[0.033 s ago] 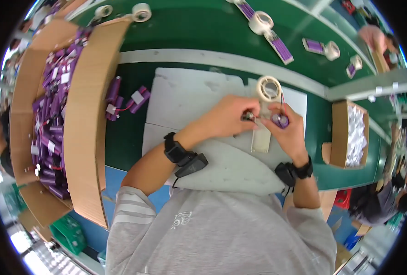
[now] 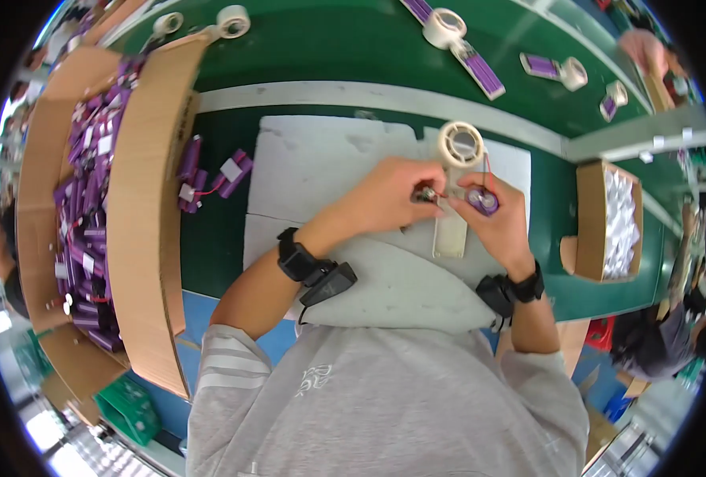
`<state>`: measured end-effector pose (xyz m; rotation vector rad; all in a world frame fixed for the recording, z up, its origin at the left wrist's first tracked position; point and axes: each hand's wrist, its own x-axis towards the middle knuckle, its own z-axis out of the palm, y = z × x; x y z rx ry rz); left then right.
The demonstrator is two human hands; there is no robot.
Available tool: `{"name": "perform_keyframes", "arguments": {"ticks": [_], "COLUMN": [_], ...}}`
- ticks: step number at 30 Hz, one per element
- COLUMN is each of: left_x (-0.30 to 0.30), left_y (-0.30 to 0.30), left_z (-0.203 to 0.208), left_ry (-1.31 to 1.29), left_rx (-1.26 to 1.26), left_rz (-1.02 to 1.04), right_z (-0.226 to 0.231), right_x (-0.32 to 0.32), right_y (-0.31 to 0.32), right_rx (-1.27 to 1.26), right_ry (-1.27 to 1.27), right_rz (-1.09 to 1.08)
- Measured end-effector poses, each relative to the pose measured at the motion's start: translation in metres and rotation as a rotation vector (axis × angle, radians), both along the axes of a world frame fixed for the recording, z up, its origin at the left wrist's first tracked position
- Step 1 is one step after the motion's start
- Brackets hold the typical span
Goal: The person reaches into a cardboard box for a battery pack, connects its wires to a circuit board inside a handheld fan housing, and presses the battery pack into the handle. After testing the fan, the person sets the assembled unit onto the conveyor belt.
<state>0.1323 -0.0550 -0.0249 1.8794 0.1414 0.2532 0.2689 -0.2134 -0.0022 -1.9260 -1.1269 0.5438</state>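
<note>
In my right hand (image 2: 496, 219) is a purple cylindrical battery (image 2: 482, 202), its round end showing and a red and a dark wire rising from it. My left hand (image 2: 393, 195) is closed, thumb and fingers pinched on a small dark, metallic-looking piece (image 2: 425, 194) that I cannot identify. The fingertips of both hands almost meet above a long pale tape holder (image 2: 450, 238). A roll of cream tape (image 2: 460, 145) stands at its far end. Beneath all this lies a light grey foam mat (image 2: 329, 167).
A large cardboard box (image 2: 148, 215) full of purple battery packs (image 2: 91, 199) stands at left, with loose packs (image 2: 230, 173) beside it. At right is a small carton (image 2: 587, 230) of silvery-white pieces. Tape rolls (image 2: 444, 29) and purple-topped holders (image 2: 478, 70) lie beyond a pale rail (image 2: 321, 94).
The whole view has shifted slightly. Both hands keep their grips over the tape holder, and the left hand has turned a little, showing more of the small metallic piece.
</note>
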Motion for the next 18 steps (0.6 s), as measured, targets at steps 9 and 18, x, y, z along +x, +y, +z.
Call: {"name": "perform_keyframes", "arguments": {"ticks": [9, 18], "left_x": [0.001, -0.004], "left_y": [0.005, 0.008], "left_z": [0.008, 0.014], "left_ry": [0.072, 0.162], "left_rx": [-0.185, -0.136], "left_rz": [-0.068, -0.095], "right_z": [-0.011, -0.008], "right_x": [0.000, -0.004], "right_y": [-0.004, -0.002], "right_rx": [0.248, 0.199], "right_ry": [-0.274, -0.295], "right_rz": [0.135, 0.188]}}
